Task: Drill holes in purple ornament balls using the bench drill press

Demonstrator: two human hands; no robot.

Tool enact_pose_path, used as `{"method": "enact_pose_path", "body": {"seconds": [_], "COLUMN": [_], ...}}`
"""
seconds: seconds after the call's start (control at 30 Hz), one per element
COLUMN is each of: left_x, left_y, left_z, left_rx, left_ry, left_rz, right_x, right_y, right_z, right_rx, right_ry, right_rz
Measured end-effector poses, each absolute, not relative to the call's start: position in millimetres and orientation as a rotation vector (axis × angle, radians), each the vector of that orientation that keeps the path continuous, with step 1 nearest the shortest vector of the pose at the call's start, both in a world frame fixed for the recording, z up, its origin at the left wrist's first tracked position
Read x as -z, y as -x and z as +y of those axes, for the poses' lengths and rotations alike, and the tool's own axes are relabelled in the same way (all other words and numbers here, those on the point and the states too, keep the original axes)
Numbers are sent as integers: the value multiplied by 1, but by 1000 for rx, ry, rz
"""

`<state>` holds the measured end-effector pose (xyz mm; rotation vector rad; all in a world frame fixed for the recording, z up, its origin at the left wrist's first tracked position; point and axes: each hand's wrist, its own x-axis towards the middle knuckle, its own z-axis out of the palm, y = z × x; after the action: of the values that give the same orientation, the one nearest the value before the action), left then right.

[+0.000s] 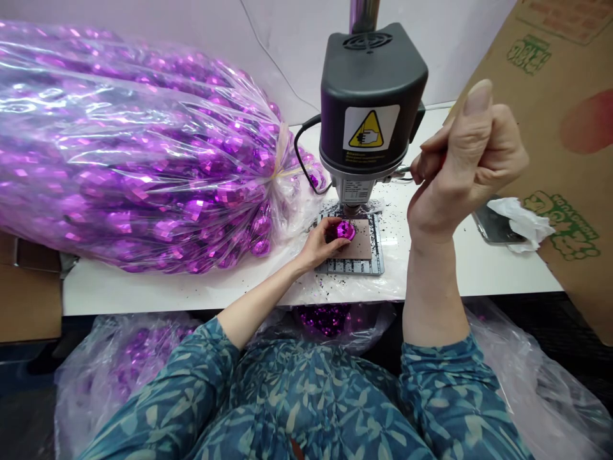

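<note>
Under the spindle of a dark grey bench drill press (pixel 373 96), my left hand (pixel 325 244) pinches a shiny purple faceted ball (pixel 345 230) between thumb and fingers. The ball rests on a brown board (pixel 363 246) that lies on the drill's metal base (pixel 352 268). Raised at the right of the drill head, my right hand (pixel 472 153) is closed around the feed lever, most of which the fingers hide. The drill tip is hard to make out above the ball.
A big clear plastic bag (pixel 143 153) full of purple balls fills the table's left side. Dark shavings litter the white table (pixel 143 291). On the right are a phone (pixel 498 225), crumpled tissue (pixel 524 216) and a cardboard box (pixel 575 128). More purple pieces (pixel 325 318) hang below the edge.
</note>
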<state>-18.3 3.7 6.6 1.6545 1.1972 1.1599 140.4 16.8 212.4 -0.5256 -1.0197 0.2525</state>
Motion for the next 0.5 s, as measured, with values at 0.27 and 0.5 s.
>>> {"method": "enact_pose_path", "body": {"seconds": [0.27,0.5], "left_x": [-3,-4], "left_y": [-1,0], "left_z": [-5,-7], "left_rx": [-1236,-1229], "left_ry": [-1796,-1762], "left_rz": [1255,1264], "right_x": [-209,-202], "right_y": [-143,-144], "right_z": [16,7], "right_rx": [-245,-255], "right_ry": [575,536], "right_rz": [-1062,-1063]}}
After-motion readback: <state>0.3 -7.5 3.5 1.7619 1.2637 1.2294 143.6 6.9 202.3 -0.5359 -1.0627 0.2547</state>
